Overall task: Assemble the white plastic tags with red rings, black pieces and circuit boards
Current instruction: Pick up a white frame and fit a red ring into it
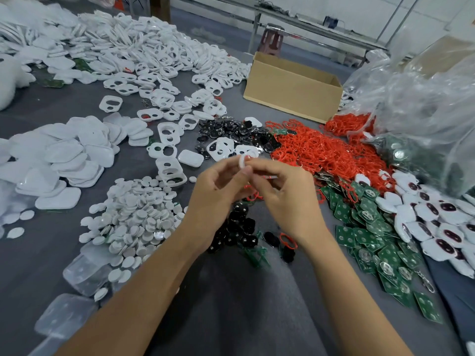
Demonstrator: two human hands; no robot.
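Note:
My left hand [216, 191] and my right hand [285, 196] meet above the grey table, fingertips together. Between them they pinch a small white plastic tag [243, 160], its edge showing above my fingers. A red ring [253, 194] hangs under my palms; which hand holds it I cannot tell. Black pieces [239, 229] lie right below my hands. Green circuit boards [370, 227] spread to the right, a heap of red rings [321, 150] lies beyond my right hand, and white tag frames [169, 170] lie to the left.
White round discs [133, 222] pile at the left, white covers [64, 155] further left. An open cardboard box [293, 86] stands at the back. A clear plastic bag [421, 111] bulges at the right, with assembled white tags [437, 222] below it. Clear plastic tubs [82, 276] sit near left.

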